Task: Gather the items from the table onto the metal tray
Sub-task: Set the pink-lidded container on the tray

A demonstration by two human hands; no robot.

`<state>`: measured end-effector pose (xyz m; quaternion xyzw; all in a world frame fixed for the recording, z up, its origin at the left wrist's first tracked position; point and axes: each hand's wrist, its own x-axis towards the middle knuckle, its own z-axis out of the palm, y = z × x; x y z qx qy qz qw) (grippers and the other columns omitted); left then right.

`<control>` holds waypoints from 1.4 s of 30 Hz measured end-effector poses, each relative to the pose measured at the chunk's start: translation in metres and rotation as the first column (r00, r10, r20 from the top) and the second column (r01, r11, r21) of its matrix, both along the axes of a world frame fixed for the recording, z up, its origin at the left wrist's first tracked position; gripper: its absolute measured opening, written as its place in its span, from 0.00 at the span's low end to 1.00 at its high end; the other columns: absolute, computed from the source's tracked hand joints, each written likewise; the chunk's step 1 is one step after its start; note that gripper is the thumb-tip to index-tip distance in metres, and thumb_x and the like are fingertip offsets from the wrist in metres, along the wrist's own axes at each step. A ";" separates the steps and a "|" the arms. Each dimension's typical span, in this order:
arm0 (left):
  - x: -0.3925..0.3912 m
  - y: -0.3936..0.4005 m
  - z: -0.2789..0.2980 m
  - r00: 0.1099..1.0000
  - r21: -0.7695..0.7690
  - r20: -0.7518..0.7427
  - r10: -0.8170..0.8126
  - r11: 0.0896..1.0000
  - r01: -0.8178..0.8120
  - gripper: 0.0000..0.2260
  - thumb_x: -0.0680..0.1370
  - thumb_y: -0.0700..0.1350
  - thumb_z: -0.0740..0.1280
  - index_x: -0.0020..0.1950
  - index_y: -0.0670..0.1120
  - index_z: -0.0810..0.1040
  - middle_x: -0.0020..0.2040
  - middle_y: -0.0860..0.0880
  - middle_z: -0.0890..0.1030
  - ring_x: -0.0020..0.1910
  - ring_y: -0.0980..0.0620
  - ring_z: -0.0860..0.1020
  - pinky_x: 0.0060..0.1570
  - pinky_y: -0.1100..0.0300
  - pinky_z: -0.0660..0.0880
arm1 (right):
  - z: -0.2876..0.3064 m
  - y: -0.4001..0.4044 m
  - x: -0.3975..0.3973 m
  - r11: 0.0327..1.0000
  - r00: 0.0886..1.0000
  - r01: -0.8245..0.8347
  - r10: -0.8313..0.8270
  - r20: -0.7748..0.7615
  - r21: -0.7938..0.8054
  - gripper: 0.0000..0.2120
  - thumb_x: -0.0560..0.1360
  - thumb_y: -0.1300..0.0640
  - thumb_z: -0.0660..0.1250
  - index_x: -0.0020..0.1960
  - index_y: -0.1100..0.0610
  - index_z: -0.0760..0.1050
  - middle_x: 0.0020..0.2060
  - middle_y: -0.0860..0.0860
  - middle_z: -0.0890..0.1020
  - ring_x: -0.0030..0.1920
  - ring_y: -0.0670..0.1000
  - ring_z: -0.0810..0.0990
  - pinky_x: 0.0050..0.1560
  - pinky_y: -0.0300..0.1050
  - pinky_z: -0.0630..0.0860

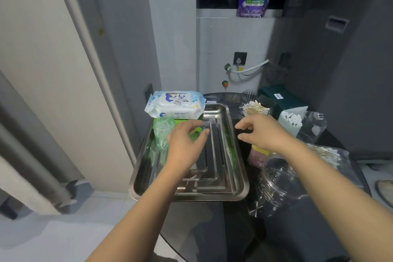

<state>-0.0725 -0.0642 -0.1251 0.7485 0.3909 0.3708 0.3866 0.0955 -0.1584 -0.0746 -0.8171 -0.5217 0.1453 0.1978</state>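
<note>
A shiny metal tray (223,193) lies on the dark round table. A white and blue pack of baby wipes (175,105) rests across the tray's far left corner. In front of it, inside the tray, sit a green packet (180,122) and a clear green plastic bag (162,132). My left hand (185,140) hovers over the tray beside the green things, fingers spread, holding nothing. My right hand (261,132) hangs just past the tray's right rim, fingers apart and empty, above a pink and yellow packet (258,155).
Right of the tray stand a clear jar of wooden cotton swabs (255,106), a box of white swabs (291,121), a dark green box (280,97), a clear plastic tub (280,181) and a bag of swabs (327,153). A wall and door frame run along the left.
</note>
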 end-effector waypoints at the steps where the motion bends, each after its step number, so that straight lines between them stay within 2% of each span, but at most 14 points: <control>1: 0.004 -0.004 0.000 1.000 -0.009 -0.006 -0.020 1.000 0.020 0.07 0.74 0.48 0.69 0.52 0.53 0.79 0.46 0.60 0.75 0.51 0.54 0.77 0.63 0.45 0.70 | 0.000 -0.001 0.006 0.997 0.998 0.002 0.003 0.063 -0.078 0.17 0.72 0.55 0.70 0.61 0.53 0.77 0.59 0.51 0.79 0.62 0.51 0.73 0.63 0.45 0.70; 3: 0.010 -0.011 -0.001 0.998 -0.021 -0.003 -0.057 0.998 0.057 0.05 0.74 0.49 0.69 0.49 0.56 0.77 0.46 0.61 0.76 0.50 0.55 0.77 0.63 0.45 0.70 | 0.001 -0.003 0.014 0.976 0.989 0.030 0.002 0.146 -0.217 0.21 0.70 0.50 0.71 0.62 0.49 0.75 0.62 0.51 0.77 0.67 0.54 0.68 0.67 0.50 0.67; 5: 0.015 -0.016 -0.002 0.997 -0.039 0.009 -0.080 0.996 0.080 0.05 0.74 0.49 0.69 0.49 0.56 0.77 0.49 0.58 0.78 0.48 0.57 0.77 0.62 0.47 0.71 | 0.001 -0.007 0.019 0.952 0.989 0.051 -0.005 0.149 -0.302 0.23 0.68 0.50 0.73 0.63 0.49 0.75 0.61 0.51 0.77 0.64 0.54 0.71 0.63 0.48 0.70; 9: 0.021 -0.024 -0.001 0.989 -0.063 -0.011 -0.147 0.987 0.146 0.05 0.75 0.46 0.68 0.50 0.51 0.80 0.48 0.54 0.80 0.43 0.62 0.75 0.50 0.66 0.73 | -0.004 -0.009 0.023 0.945 0.989 0.044 0.005 0.149 -0.323 0.23 0.68 0.55 0.73 0.62 0.50 0.75 0.59 0.50 0.77 0.54 0.51 0.75 0.48 0.40 0.69; 11: 0.024 -0.025 -0.004 0.986 -0.082 -0.008 -0.166 0.983 0.165 0.05 0.75 0.46 0.68 0.50 0.50 0.80 0.49 0.53 0.81 0.42 0.62 0.75 0.43 0.75 0.69 | -0.004 -0.010 0.024 0.956 0.990 0.046 -0.005 0.140 -0.290 0.21 0.68 0.56 0.73 0.61 0.51 0.76 0.56 0.50 0.78 0.49 0.49 0.73 0.45 0.38 0.68; 15: 0.030 -0.026 -0.005 0.974 -0.164 0.057 -0.219 0.960 0.225 0.06 0.76 0.45 0.68 0.51 0.50 0.80 0.46 0.54 0.81 0.40 0.62 0.75 0.43 0.73 0.71 | 0.008 -0.012 0.027 0.989 0.999 0.046 -0.042 0.031 -0.142 0.20 0.68 0.56 0.72 0.60 0.52 0.77 0.37 0.39 0.72 0.44 0.47 0.74 0.39 0.38 0.69; 19: 0.031 -0.027 -0.001 0.950 -0.182 0.111 -0.291 0.934 0.307 0.11 0.75 0.45 0.70 0.57 0.51 0.79 0.53 0.55 0.81 0.43 0.64 0.76 0.52 0.67 0.73 | 0.023 -0.012 0.020 0.995 0.997 0.053 -0.048 -0.066 0.079 0.18 0.69 0.54 0.72 0.58 0.50 0.77 0.40 0.42 0.77 0.40 0.42 0.75 0.36 0.34 0.67; 22: 0.026 -0.023 -0.001 0.946 -0.133 0.084 -0.312 0.938 0.321 0.18 0.73 0.45 0.71 0.63 0.50 0.77 0.57 0.56 0.79 0.44 0.71 0.75 0.47 0.78 0.70 | 0.020 -0.001 0.006 0.986 0.989 0.047 -0.023 -0.149 0.161 0.19 0.68 0.52 0.73 0.59 0.50 0.77 0.46 0.48 0.80 0.48 0.48 0.79 0.49 0.42 0.75; 26: 0.010 -0.004 -0.002 0.973 -0.198 0.108 -0.202 0.955 0.220 0.17 0.74 0.44 0.71 0.62 0.47 0.77 0.53 0.55 0.80 0.43 0.69 0.78 0.44 0.76 0.72 | 0.002 0.024 -0.014 0.983 0.986 0.007 0.024 -0.163 0.184 0.22 0.67 0.50 0.74 0.60 0.53 0.76 0.54 0.51 0.82 0.54 0.50 0.79 0.57 0.48 0.76; 29: -0.006 0.013 -0.008 0.994 -0.280 0.084 -0.069 0.956 0.090 0.13 0.75 0.44 0.70 0.59 0.45 0.79 0.50 0.52 0.81 0.50 0.55 0.80 0.47 0.69 0.73 | -0.011 0.042 -0.024 0.987 0.986 -0.035 0.059 -0.154 0.154 0.23 0.69 0.53 0.73 0.62 0.54 0.76 0.58 0.52 0.80 0.57 0.49 0.78 0.54 0.40 0.72; 32: -0.021 0.024 -0.013 0.997 -0.293 0.056 0.055 0.955 -0.036 0.08 0.75 0.44 0.70 0.54 0.46 0.80 0.46 0.51 0.81 0.42 0.55 0.78 0.44 0.63 0.73 | -0.024 0.059 -0.035 0.989 0.979 -0.087 0.107 -0.174 0.122 0.24 0.69 0.57 0.73 0.65 0.55 0.75 0.62 0.51 0.79 0.61 0.49 0.77 0.56 0.37 0.68; 34: -0.032 0.030 -0.014 0.991 -0.227 0.023 0.130 0.966 -0.121 0.06 0.75 0.45 0.69 0.51 0.47 0.80 0.41 0.54 0.80 0.37 0.57 0.76 0.41 0.62 0.72 | -0.032 0.074 -0.042 0.987 0.976 -0.110 0.129 -0.178 0.116 0.24 0.69 0.58 0.72 0.65 0.55 0.75 0.62 0.51 0.79 0.61 0.50 0.76 0.57 0.36 0.68; 38: -0.049 0.042 -0.014 0.970 -0.041 -0.007 0.245 0.969 -0.245 0.04 0.74 0.48 0.69 0.48 0.51 0.80 0.36 0.57 0.77 0.40 0.54 0.77 0.43 0.59 0.72 | -0.039 0.099 -0.055 0.982 0.975 -0.155 0.169 -0.142 0.103 0.24 0.70 0.58 0.71 0.66 0.52 0.73 0.63 0.50 0.78 0.62 0.52 0.76 0.62 0.44 0.71; 42: -0.052 0.051 -0.018 0.948 0.110 -0.076 0.309 0.948 -0.300 0.10 0.74 0.48 0.70 0.54 0.51 0.79 0.48 0.54 0.73 0.51 0.50 0.75 0.48 0.60 0.69 | -0.044 0.111 -0.060 0.974 0.974 -0.191 0.204 -0.097 0.122 0.23 0.73 0.60 0.68 0.67 0.52 0.71 0.63 0.51 0.77 0.60 0.53 0.75 0.54 0.39 0.69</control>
